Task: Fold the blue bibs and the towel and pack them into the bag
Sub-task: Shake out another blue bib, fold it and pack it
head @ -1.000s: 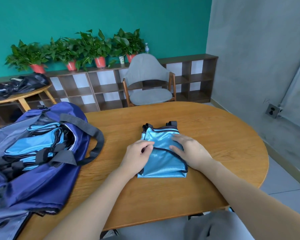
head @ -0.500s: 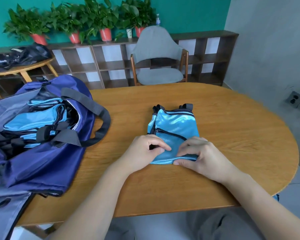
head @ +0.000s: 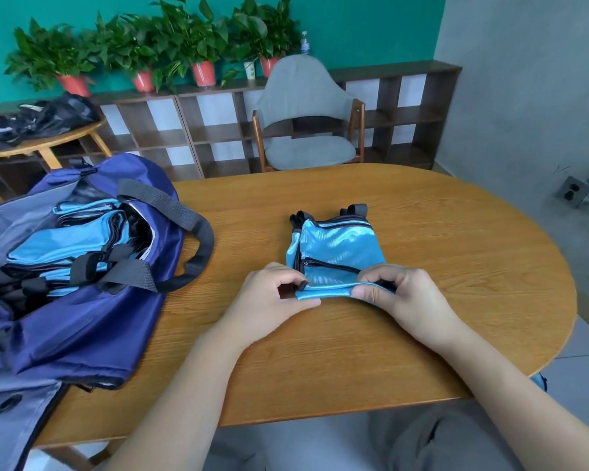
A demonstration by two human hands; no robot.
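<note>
My left hand (head: 272, 297) and my right hand (head: 400, 295) both pinch the near edge of the folded blue bib (head: 337, 253), one at each corner. The thumbs lie under the edge and the fingers curl over it, so this edge is lifted a little from the worktop (head: 456, 266) while the far part of the bib lies flat on the wood. The bib is shiny light blue with black trim, and its black straps stick out at the far end. It lies near the middle of the worktop, in front of me.

The bag (head: 82, 317) is on my left, dark blue, and it lies open on the worktop, well apart from the bib in my hands. Inside it I see more folded blue bibs (head: 68, 246) stacked together. One black handle (head: 198, 246) of the bag curves out over the wood toward the middle. The towel I cannot find in this view; perhaps it is under the bibs in the bag, but I cannot tell.

Behind the worktop stands a grey chair (head: 306, 113) in front of a low brown shelf (head: 405, 107) with potted plants (head: 170, 49) on top.
</note>
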